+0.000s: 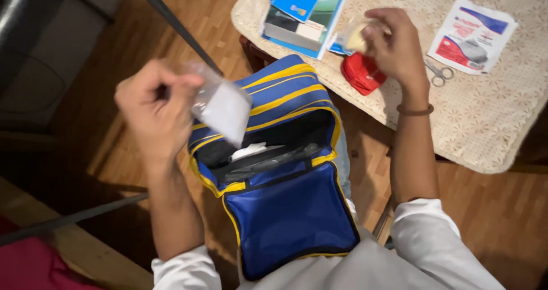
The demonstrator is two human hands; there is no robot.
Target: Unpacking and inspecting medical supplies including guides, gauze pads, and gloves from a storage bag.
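Blue bag [285, 210] with yellow piping, flap open on the lap; unpacking or sorting of small packets apparently in hand.

Left hand [153, 104] pinching one clear plastic sachet [224, 108] with white contents just above the bag's mouth; right hand [397, 44] closed around one small pale packet [357, 37] over the table [485, 130]; next move likely calls for a steady lowering without snagging the flap; counted: one bag, one red pouch [361, 73], one pair of scissors [438, 73], one printed flat packet [471, 36], books [305, 13] stacked, count unclear.
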